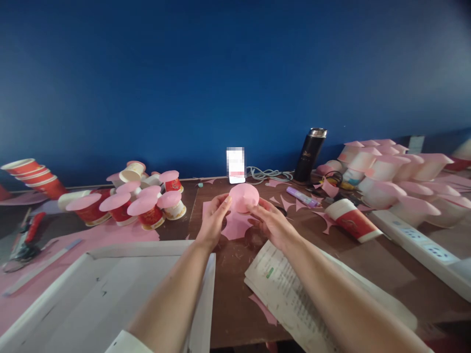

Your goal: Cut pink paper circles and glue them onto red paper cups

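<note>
Between my two hands is a round pink paper disc [243, 196], held up above the table. My left hand [216, 215] pinches its left edge, thumb on the near face. On the opposite edge my right hand [271, 218] grips the disc with thumb and fingers. Right beneath lies a pink paper sheet [237, 226] with curved cut-outs along its border. Left of my hands stand several red paper cups [147, 215] topped with pink discs. A red and white paper cup [353, 220] lies on its side to the right.
A phone [236, 166] stands against the blue wall, near a black flask [311, 156]. Pink-topped cups [390, 169] crowd the right side beside a power strip [415, 238]. A white box lid [128, 289] and a printed booklet [290, 294] lie in front. Stacked cups [35, 176] lean far left.
</note>
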Action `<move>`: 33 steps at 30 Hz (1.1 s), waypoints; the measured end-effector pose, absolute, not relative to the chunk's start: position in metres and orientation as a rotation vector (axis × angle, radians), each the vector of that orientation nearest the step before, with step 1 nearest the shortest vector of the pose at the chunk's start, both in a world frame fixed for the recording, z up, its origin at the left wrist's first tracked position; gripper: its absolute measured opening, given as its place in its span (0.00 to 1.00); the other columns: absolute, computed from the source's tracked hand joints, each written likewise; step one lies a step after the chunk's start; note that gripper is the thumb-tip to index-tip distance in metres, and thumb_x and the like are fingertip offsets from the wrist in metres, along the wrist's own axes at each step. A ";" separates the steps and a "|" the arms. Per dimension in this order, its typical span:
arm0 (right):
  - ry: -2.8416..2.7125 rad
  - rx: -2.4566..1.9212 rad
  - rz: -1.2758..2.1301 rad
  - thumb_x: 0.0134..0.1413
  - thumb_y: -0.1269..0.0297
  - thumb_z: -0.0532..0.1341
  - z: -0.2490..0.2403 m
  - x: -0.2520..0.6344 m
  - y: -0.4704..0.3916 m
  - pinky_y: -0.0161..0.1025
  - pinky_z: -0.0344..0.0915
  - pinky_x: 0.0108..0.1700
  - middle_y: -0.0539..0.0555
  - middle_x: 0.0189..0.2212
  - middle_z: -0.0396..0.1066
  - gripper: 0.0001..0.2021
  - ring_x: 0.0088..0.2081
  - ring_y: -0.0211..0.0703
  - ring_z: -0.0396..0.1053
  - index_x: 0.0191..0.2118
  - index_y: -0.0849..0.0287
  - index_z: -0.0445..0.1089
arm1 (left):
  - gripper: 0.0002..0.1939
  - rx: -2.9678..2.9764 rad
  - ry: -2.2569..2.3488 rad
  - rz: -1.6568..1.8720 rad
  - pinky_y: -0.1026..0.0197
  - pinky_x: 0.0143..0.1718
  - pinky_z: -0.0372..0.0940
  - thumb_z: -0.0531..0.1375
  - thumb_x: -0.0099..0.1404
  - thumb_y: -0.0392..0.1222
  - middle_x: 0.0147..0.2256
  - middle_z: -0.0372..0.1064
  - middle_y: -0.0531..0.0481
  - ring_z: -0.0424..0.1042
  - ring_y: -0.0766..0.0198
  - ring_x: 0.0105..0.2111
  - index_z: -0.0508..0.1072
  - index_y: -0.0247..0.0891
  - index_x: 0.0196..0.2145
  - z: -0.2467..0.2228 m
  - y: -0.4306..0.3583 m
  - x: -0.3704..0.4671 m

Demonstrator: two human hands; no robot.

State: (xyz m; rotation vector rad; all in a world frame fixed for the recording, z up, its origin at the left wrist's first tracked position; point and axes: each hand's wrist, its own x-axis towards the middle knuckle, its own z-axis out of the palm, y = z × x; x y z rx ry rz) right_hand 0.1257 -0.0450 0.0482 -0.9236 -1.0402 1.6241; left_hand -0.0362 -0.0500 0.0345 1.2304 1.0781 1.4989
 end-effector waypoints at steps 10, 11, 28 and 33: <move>-1.045 -0.826 1.658 0.45 0.63 0.68 0.049 0.123 -0.048 0.39 0.66 0.45 0.53 0.45 0.71 0.22 0.44 0.42 0.70 0.49 0.54 0.69 | 0.31 0.839 0.841 1.364 0.51 0.39 0.68 0.50 0.60 0.67 0.49 0.69 0.39 0.72 0.53 0.43 0.67 0.44 0.52 0.033 -0.045 -0.035; -1.083 -0.806 1.668 0.46 0.63 0.67 0.049 0.123 -0.048 0.37 0.66 0.44 0.53 0.43 0.72 0.19 0.43 0.41 0.69 0.47 0.54 0.70 | 0.30 0.822 0.822 1.372 0.51 0.39 0.68 0.51 0.61 0.65 0.49 0.69 0.40 0.72 0.53 0.43 0.67 0.44 0.52 0.033 -0.045 -0.033; -0.523 -0.668 1.983 0.55 0.67 0.59 0.040 0.133 -0.033 0.34 0.70 0.30 0.54 0.32 0.75 0.05 0.29 0.37 0.71 0.38 0.59 0.69 | 0.28 0.585 0.881 1.418 0.58 0.42 0.65 0.59 0.55 0.63 0.42 0.70 0.41 0.69 0.57 0.42 0.72 0.36 0.41 0.036 -0.046 -0.031; -0.422 -0.603 2.111 0.56 0.69 0.57 0.043 0.133 -0.034 0.27 0.66 0.21 0.54 0.28 0.75 0.06 0.23 0.34 0.69 0.38 0.63 0.69 | 0.15 0.506 0.888 1.212 0.61 0.32 0.65 0.62 0.58 0.50 0.34 0.69 0.44 0.69 0.63 0.31 0.70 0.35 0.35 0.026 -0.047 -0.025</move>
